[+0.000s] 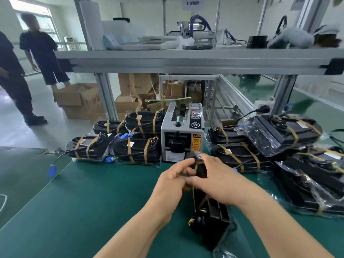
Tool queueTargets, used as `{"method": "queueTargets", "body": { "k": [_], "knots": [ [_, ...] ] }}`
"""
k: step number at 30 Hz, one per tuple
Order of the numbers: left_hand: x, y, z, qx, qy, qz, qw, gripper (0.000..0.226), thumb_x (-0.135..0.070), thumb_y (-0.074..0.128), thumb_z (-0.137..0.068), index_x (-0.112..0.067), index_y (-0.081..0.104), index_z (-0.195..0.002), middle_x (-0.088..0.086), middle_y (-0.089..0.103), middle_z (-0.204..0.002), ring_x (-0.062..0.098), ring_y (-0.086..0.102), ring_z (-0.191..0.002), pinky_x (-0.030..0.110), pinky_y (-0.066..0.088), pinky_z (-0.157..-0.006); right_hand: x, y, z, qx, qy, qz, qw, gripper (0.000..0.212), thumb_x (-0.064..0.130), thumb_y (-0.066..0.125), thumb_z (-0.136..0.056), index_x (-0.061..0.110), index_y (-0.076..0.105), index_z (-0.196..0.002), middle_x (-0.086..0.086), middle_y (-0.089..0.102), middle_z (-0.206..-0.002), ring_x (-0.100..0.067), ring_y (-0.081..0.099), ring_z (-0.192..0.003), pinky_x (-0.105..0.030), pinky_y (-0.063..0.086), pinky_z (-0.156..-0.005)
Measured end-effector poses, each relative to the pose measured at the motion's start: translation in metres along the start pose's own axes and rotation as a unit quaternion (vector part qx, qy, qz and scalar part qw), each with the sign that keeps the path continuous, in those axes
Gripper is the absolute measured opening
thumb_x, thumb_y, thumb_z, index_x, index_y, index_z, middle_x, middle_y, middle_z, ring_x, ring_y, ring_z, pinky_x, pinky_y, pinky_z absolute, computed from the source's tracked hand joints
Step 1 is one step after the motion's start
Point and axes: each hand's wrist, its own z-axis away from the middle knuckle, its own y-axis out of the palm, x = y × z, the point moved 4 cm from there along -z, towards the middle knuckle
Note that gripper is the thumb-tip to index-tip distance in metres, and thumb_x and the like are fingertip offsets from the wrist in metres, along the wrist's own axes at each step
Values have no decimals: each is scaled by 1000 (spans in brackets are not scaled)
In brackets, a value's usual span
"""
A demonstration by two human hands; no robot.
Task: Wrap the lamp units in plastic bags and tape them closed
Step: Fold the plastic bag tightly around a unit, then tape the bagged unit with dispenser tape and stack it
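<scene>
A black lamp unit [212,218] in a clear plastic bag lies lengthways on the green table [96,198] in front of me. My left hand [173,181] and my right hand [216,175] both grip its far end, pinching the bag and a strip of brown tape there. Just beyond my hands stands a grey tape dispenser machine [181,133]. Stacks of wrapped lamp units, bagged and banded with brown tape, lie to its left [137,148] and right [283,135].
An aluminium shelf [186,62] crosses above the table with tools and boxes on it. Cardboard boxes [78,101] stand on the floor at the back left, near two standing persons [42,49]. A blue connector on a cable [50,170] hangs at the table's left.
</scene>
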Motion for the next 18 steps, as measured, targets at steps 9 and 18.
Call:
{"method": "queueTargets", "body": {
  "k": [9,18],
  "knots": [
    [20,-39,19,37,-53,-92,994,59,-60,61,-88,-24,54,-135,-7,67,-124,9,63,-112,28,49,-95,-12,-20,23,180,-86,-297,934,64,29,65,-90,52,39,-143,6,65,-132,-15,69,-109,-38,56,-97],
    [-48,-117,17,-83,61,137,985,41,-48,64,-82,-12,80,-92,13,76,-101,23,73,-90,32,59,-74,72,-42,-25,136,-164,-459,862,48,39,57,-96,23,49,-141,-7,70,-124,-27,70,-107,-36,62,-80]
  ]
}}
